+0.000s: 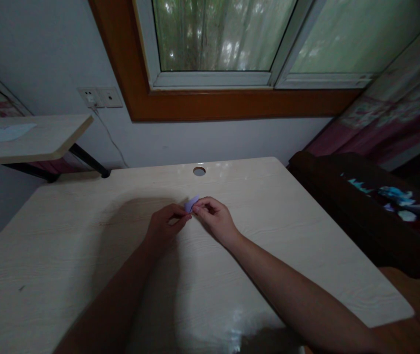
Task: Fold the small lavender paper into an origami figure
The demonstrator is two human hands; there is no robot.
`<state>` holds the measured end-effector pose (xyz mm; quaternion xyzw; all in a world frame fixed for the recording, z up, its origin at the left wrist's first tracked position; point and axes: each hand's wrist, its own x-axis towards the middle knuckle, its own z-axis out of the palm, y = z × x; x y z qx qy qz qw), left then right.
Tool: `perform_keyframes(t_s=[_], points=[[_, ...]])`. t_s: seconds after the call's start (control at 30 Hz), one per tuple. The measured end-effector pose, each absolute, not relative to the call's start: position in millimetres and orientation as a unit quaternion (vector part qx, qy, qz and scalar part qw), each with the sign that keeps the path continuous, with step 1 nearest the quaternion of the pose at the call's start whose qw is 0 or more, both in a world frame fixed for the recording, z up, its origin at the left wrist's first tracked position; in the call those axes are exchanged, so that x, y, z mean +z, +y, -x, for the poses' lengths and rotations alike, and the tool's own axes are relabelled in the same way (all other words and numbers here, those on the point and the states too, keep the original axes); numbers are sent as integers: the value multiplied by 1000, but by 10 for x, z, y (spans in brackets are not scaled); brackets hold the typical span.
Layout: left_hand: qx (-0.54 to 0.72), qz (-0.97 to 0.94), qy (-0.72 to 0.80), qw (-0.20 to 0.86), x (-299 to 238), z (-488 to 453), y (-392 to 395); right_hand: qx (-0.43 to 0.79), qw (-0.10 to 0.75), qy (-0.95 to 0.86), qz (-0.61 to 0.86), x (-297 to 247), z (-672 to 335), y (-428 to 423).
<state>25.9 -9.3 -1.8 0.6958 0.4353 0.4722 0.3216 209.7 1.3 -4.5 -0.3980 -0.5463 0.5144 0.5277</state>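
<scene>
A small piece of folded purple paper (191, 203) is held between both hands, a little above the pale wood-grain desk (269, 196). My left hand (164, 227) pinches its lower left edge between thumb and fingertips. On the other side, my right hand (215, 219) grips the paper's right edge with thumb and index finger. The fingertips of the two hands almost meet at the bottom of the paper. How it is folded is too small to make out, and part of it lies hidden behind the fingers.
A round cable hole (199, 171) is near the desk's back edge. At left, a raised shelf (58, 132) stands on black legs. A white cord (108, 132) runs from the wall socket (99, 97). Right of the desk is dark furniture (328, 182) with loose items on it.
</scene>
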Motion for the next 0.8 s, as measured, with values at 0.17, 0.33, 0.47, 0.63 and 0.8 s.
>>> perform_keyframes(t_s=[0.17, 0.33, 0.47, 0.63, 0.8], points=[[474, -667, 430, 381, 35, -264, -139, 517, 535, -546, 386, -72, -2091, 25], [497, -610, 410, 461, -28, -265, -132, 530, 531, -545, 375, -94, -2082, 26], [503, -584, 413, 485, -42, -288, -112, 521, 527, -551, 384, -64, -2080, 9], [505, -572, 415, 496, -2, -305, -113, 512, 523, -560, 387, -39, -2082, -4], [507, -583, 411, 484, -27, -296, -116, 493, 520, -575, 395, -59, -2088, -5]])
